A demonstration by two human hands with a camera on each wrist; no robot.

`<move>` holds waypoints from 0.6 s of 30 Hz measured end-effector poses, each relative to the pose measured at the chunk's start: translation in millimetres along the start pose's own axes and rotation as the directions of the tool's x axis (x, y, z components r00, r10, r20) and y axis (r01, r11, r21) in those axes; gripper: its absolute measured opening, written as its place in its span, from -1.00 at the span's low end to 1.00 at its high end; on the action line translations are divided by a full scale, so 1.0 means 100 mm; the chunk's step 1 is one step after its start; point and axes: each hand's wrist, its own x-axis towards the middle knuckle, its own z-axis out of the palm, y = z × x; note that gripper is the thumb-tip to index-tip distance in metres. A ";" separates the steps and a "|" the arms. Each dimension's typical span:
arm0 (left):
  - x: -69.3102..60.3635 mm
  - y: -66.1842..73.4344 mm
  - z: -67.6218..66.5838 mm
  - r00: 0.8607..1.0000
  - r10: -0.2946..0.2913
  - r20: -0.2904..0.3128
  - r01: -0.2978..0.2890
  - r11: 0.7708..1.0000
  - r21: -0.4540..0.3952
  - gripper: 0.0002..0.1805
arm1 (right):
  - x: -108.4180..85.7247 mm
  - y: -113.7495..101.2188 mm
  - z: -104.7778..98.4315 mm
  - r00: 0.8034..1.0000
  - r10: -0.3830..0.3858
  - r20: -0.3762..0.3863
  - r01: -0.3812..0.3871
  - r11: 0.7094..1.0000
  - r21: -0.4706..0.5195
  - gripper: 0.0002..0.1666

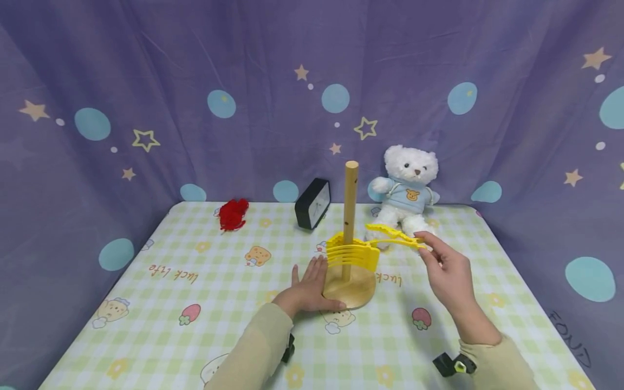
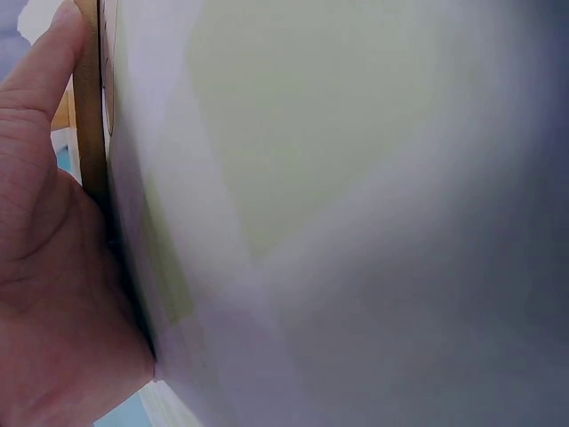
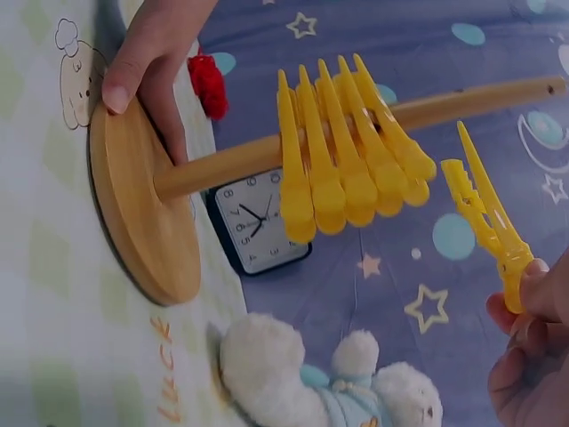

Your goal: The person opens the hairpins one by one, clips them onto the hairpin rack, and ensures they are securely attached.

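In the head view, my right hand (image 1: 449, 273) pinches the end of a yellow hair clip (image 3: 515, 265), whose two long arms stand spread apart. This clip is to the right of the wooden post (image 1: 350, 203) and separate from it. Several more yellow hair clips (image 1: 358, 257) are clamped side by side across the post, low down in a stack. My left hand (image 1: 310, 290) rests at the left of the round wooden base (image 1: 355, 292). Its fingers are extended and its thumb lies along the base's front rim. The right wrist view shows the thumb touching that rim.
A black desk clock (image 1: 313, 204) with a white face stands behind the post. A white teddy bear (image 1: 407, 189) in a blue top sits at the back right, and a fuzzy red item (image 1: 233, 214) lies at the back left. The checked tablecloth (image 1: 161, 336) meets a purple curtain (image 1: 273, 49).
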 end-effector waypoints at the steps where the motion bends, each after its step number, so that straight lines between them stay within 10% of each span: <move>1: -0.01 0.01 -0.01 1.000 0.000 0.002 0.000 1.000 -0.002 0.41 | 0.01 -0.02 0.03 1.000 -0.020 0.007 0.020 1.000 -0.010 -0.67; 18: 0.11 -0.09 0.08 1.000 -0.014 -0.005 0.014 1.000 0.023 0.47 | 0.20 -0.40 0.50 0.962 -0.236 0.135 0.248 0.966 -0.079 -0.70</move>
